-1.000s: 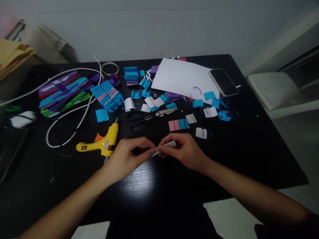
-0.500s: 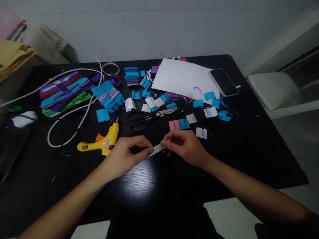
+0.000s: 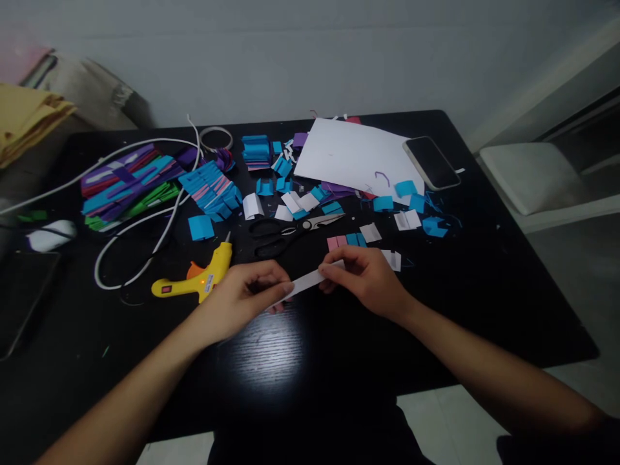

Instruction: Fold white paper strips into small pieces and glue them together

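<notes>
One head-worn camera looks forward and down from close above a black table [image 3: 465,284]. The person's left hand [image 3: 245,294] and right hand [image 3: 365,281] fall mid-frame, a grey wall [image 3: 271,71] across the top.

Nothing can be read; the label [image 3: 209,283] on the glue gun [image 3: 190,285] is too small.

White paper strip [image 3: 307,282]; black table [image 3: 484,284], fine grain lines.
From strip: glue gun [image 3: 194,285] at 9, yellow, orange trigger [image 3: 194,270]; folded stack [image 3: 212,187] at 10, blue/pink bands; sheet [image 3: 353,155] at 1, white.
</notes>
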